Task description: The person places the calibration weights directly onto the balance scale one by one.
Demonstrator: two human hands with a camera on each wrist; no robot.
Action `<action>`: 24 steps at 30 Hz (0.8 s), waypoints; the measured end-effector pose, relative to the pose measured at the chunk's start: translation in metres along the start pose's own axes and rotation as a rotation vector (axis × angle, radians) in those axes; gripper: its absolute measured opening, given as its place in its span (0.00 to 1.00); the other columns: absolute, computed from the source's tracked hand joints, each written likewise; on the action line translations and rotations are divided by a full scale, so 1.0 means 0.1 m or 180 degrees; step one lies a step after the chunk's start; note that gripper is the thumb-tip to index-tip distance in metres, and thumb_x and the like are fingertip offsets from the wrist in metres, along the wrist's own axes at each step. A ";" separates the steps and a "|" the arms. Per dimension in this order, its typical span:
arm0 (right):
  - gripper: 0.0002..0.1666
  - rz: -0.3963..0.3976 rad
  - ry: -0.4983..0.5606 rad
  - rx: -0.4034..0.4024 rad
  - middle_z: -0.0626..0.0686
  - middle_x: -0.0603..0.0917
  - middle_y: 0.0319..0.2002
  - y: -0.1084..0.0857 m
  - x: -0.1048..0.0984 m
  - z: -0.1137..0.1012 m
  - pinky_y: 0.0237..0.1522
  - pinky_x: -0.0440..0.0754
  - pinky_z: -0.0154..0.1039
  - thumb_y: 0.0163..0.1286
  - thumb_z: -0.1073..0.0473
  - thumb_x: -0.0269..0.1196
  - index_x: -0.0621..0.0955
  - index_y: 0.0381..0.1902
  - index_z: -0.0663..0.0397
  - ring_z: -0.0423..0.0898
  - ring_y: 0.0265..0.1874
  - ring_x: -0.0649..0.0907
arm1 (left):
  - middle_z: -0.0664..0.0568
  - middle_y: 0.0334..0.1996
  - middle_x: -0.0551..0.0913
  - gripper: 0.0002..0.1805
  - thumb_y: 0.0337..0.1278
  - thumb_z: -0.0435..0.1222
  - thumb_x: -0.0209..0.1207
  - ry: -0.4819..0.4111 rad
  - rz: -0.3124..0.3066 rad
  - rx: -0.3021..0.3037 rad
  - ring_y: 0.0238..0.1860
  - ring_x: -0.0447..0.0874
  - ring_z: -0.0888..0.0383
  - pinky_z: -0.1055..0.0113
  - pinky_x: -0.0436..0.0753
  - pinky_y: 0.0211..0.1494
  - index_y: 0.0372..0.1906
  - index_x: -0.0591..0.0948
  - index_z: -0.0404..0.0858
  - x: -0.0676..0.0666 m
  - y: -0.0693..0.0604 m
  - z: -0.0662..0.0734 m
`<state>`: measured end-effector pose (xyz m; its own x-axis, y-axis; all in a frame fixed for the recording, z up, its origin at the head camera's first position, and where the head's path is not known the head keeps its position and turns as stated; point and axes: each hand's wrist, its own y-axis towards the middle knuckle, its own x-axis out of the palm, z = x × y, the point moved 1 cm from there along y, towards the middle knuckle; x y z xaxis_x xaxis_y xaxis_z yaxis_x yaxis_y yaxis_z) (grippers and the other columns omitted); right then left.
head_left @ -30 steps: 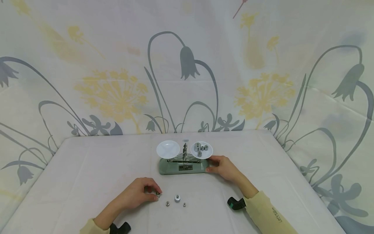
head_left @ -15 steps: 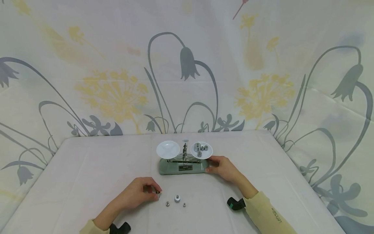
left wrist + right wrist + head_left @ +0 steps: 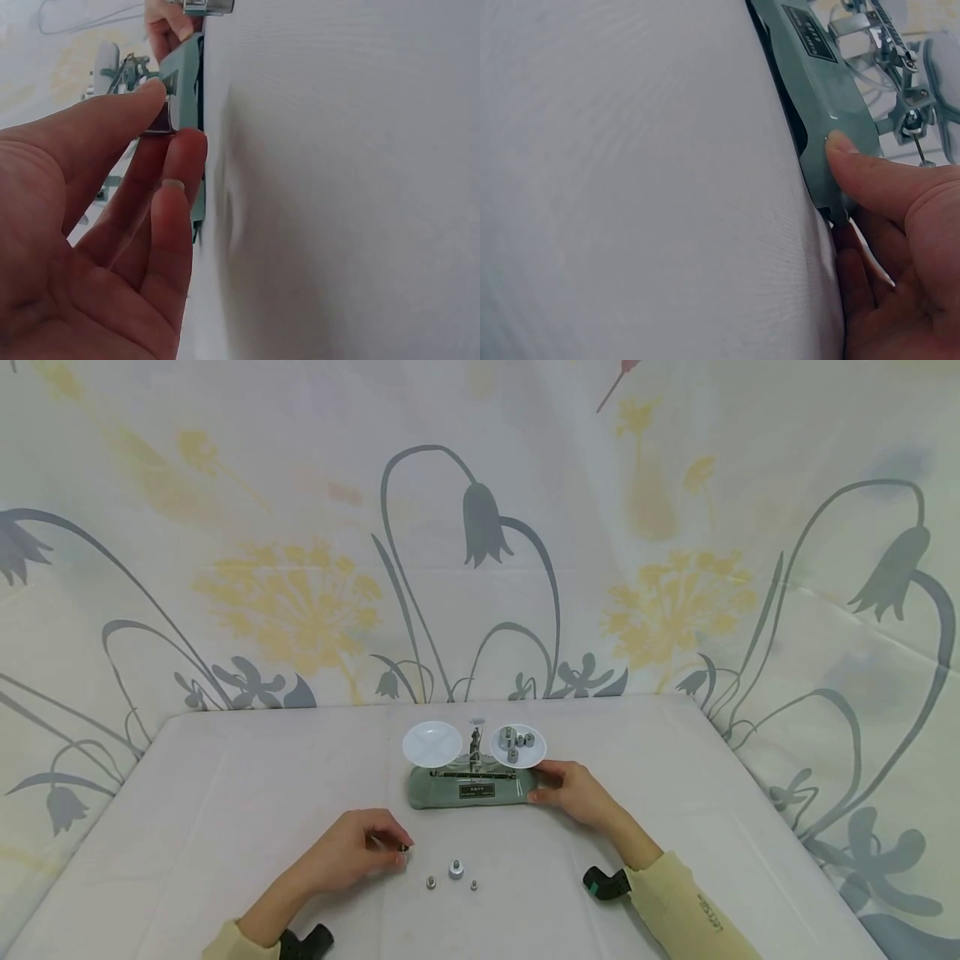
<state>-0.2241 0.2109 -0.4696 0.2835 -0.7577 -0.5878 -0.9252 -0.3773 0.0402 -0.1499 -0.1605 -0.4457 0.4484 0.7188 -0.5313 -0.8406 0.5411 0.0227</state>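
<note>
My left hand (image 3: 352, 853) pinches a small metal weight (image 3: 159, 120) between thumb and fingertips, in front of the balance scale (image 3: 442, 790) and to its left. The fingers cover part of that weight. My right hand (image 3: 579, 792) grips the right end of the scale's green base, its thumb on the front face in the right wrist view. Several metal weights (image 3: 507, 737) stand on the right pan (image 3: 536, 754). Nothing lies on the white left pan (image 3: 432, 744). On the table stand a larger weight (image 3: 456, 870) and two smaller ones, one left (image 3: 431, 882) and one right (image 3: 474, 885).
A white cloth covers the table (image 3: 247, 785). Behind it hangs a flower-printed curtain (image 3: 300, 527). Black wrist fittings (image 3: 606, 883) sit at both sleeves. The loose weights lie between my forearms, nearer to the left hand.
My left hand has shifted slightly up in the head view with the pinched weight. The right hand, the scale and the other weights have stayed in place.
</note>
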 end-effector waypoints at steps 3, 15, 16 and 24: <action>0.33 0.0006 -0.0013 -0.0055 0.60 0.79 0.62 0.01 0.00 0.02 0.67 0.66 0.57 0.61 0.58 0.72 0.78 0.63 0.63 0.61 0.66 0.71 | 0.60 0.37 0.84 0.08 0.54 0.35 0.71 0.0016 0.0046 0.0069 0.40 0.82 0.60 0.68 0.81 0.42 0.40 0.87 0.44 -0.02 0.01 0.00; 0.34 0.0034 0.0015 0.0025 0.60 0.79 0.62 0.00 0.01 0.00 0.68 0.66 0.56 0.60 0.59 0.73 0.78 0.63 0.63 0.60 0.67 0.71 | 0.58 0.37 0.84 0.09 0.55 0.34 0.70 0.0115 0.0201 0.0171 0.40 0.83 0.61 0.68 0.83 0.41 0.41 0.87 0.41 -0.21 0.04 0.10; 0.34 0.0029 0.0018 0.0013 0.60 0.78 0.62 0.00 0.01 0.01 0.68 0.66 0.57 0.60 0.59 0.73 0.78 0.63 0.63 0.60 0.67 0.71 | 0.59 0.37 0.84 0.09 0.55 0.34 0.70 0.0128 0.0215 0.0168 0.40 0.83 0.61 0.68 0.83 0.41 0.42 0.87 0.41 -0.24 0.05 0.12; 0.33 0.0010 0.0035 -0.0065 0.60 0.79 0.62 0.01 0.01 0.02 0.67 0.67 0.57 0.60 0.59 0.72 0.78 0.63 0.63 0.60 0.67 0.71 | 0.59 0.38 0.85 0.09 0.57 0.35 0.69 0.0353 0.0432 0.0183 0.41 0.83 0.60 0.67 0.82 0.42 0.43 0.87 0.41 -0.44 0.11 0.25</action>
<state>-0.2248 0.2109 -0.4720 0.2835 -0.7646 -0.5788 -0.9208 -0.3857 0.0586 -0.1711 -0.1757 -0.4011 0.2930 0.7362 -0.6100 -0.8709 0.4688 0.1474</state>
